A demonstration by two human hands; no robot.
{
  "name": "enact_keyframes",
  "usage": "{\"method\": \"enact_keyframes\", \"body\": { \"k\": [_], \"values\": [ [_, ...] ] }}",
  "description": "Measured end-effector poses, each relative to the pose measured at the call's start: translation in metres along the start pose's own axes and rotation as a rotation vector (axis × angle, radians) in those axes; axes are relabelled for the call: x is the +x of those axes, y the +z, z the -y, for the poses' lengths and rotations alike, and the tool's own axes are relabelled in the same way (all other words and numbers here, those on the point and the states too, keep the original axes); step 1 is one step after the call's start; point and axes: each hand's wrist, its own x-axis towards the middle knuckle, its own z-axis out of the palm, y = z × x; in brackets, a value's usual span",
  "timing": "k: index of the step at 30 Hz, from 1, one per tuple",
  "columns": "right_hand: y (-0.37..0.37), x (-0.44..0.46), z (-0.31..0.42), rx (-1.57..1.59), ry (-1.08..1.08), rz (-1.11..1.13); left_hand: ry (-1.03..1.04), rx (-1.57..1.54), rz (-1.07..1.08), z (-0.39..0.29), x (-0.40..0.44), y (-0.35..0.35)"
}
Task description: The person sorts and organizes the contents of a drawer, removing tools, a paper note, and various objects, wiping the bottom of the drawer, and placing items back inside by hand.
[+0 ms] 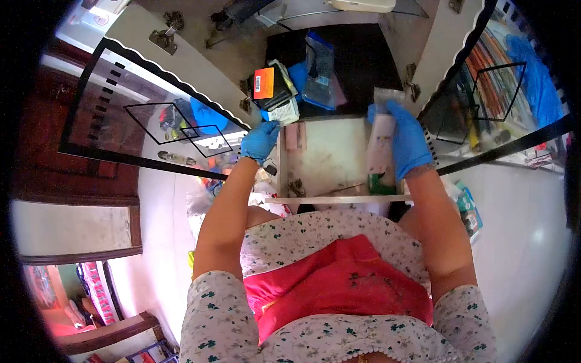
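Note:
My right hand [410, 140], in a blue glove, is closed on a long clear plastic packet [381, 136] with pinkish contents. The packet hangs upright over the right side of an open drawer [327, 154]. By the drawer's left rim is my left hand [259, 144], also gloved, with its fingers curled in. Its fingertips are close to a pale printed card [284, 113]; whatever they grip is hidden. Above that card lies a black wallet-like item [279, 91] with an orange label [264, 83]. Inside the drawer are a pink piece [296, 137] and a green object [380, 184].
A clear blue-edged plastic case [319, 75] lies on the dark shelf [363, 54] behind the drawer. Glass cabinet doors stand open on the left [163, 115] and right [484, 91]. A red cloth [345, 284] covers the lap.

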Motion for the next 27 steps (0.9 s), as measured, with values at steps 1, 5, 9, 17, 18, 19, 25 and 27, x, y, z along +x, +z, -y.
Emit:
{"method": "enact_keyframes", "body": {
  "k": [1, 5, 9, 17, 18, 19, 25, 27],
  "values": [
    [-0.002, -0.001, 0.003, -0.018, 0.022, -0.024, -0.006, -0.072, 0.066, -0.014, -0.004, -0.015],
    [-0.003, -0.007, 0.007, -0.003, 0.031, -0.018, -0.033, -0.356, 0.512, 0.014, -0.011, 0.028],
    [-0.004, -0.002, 0.002, -0.016, 0.047, -0.033, 0.120, -0.012, 0.813, 0.008, -0.017, 0.043],
    [-0.005, -0.014, 0.008, -0.035, 0.016, -0.087, 0.195, 0.252, 0.706, 0.011, 0.015, 0.101],
    [-0.006, -0.017, 0.012, -0.052, 0.056, -0.102, 0.211, 0.254, 0.718, 0.012, 0.019, 0.109],
    [-0.009, -0.016, 0.013, -0.069, 0.094, -0.117, 0.125, 0.294, 0.693, 0.015, 0.024, 0.116],
    [-0.026, -0.005, 0.008, -0.190, -0.021, -0.124, -0.138, 0.228, 0.481, 0.037, 0.041, 0.171],
    [-0.021, -0.008, 0.010, -0.171, 0.013, -0.129, -0.163, 0.243, 0.501, 0.038, 0.045, 0.175]
  ]
}}
